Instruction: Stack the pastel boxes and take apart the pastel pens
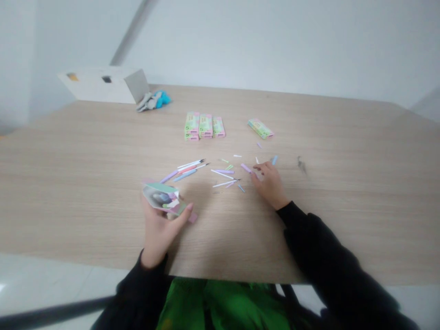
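My left hand (161, 229) is wrapped round a small pastel card box (182, 209), its open end facing up and several coloured pieces visible inside. A pink flap sticks out near my thumb. Over the middle of the table my right hand (270, 183) has its thumb and forefinger closed at the end of a purple stick (246, 168). Between my hands lie loose white thin sticks (223, 174) with dark tips, a purple barrel (225, 171) and small green pieces (229, 167). Farther left is a group of pen-like sticks, among them a blue one (185, 175) and a red one (187, 170).
Several green and pink boxes (205, 124) are stacked beyond the sticks, with a single box (260, 128) to their right. Grey and blue gloves (154, 100) lie at the back left beside a white board (99, 85). A dark smudge (301, 165) marks the wooden table (343, 183).
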`<state>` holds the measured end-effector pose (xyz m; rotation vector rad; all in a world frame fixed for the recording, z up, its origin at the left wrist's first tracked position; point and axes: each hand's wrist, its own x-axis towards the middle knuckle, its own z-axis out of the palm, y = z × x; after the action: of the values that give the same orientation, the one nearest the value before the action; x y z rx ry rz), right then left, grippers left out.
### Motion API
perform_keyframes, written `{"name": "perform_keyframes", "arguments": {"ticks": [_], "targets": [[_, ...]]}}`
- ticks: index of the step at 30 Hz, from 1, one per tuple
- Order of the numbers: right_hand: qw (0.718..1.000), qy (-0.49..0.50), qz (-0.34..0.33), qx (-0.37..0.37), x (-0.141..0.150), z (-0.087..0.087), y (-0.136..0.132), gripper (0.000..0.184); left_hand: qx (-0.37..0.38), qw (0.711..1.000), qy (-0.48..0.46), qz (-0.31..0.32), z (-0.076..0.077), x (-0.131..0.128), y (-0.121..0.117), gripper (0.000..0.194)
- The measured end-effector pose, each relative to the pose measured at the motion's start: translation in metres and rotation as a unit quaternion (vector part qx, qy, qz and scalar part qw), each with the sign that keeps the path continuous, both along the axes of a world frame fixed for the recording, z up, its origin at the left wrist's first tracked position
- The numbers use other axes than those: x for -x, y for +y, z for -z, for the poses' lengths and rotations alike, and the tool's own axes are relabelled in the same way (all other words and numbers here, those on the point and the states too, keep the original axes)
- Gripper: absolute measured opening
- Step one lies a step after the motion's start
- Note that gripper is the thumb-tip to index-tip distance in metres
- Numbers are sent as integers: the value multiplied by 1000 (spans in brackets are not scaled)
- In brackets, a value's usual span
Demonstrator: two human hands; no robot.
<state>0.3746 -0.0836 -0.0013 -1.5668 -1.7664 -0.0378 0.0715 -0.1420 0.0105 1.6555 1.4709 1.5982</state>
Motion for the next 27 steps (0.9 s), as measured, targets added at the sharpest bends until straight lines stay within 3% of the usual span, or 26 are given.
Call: {"name": "perform_keyframes", "arguments": {"ticks": [3, 5, 7, 10, 17, 22, 27], "targets": [[982, 114, -135, -70, 41, -34, -32, 11, 4, 1000, 20, -6, 7, -15, -4, 66], [958, 121, -257, -25, 72, -48, -55, 34, -31, 999, 29, -22, 12, -26, -6, 74], [951, 106, -290, 31, 97, -52, -72, 39, -68, 997, 33, 0, 15, -33, -6, 80], [949, 117, -287, 60, 115, -45, -84, 34, -97, 992, 59, 59, 18, -37, -7, 88], [952, 181, -222, -108, 120, -25, -86, 43, -128, 982, 111, 82, 18, -35, -13, 89], [954, 159, -189, -171, 120, -27, -92, 43, -142, 978, 100, 114, 12, -37, -18, 85], [956, 148, -209, -141, 118, -36, -91, 42, -169, 975, 115, 93, 11, -34, -20, 69]]}}
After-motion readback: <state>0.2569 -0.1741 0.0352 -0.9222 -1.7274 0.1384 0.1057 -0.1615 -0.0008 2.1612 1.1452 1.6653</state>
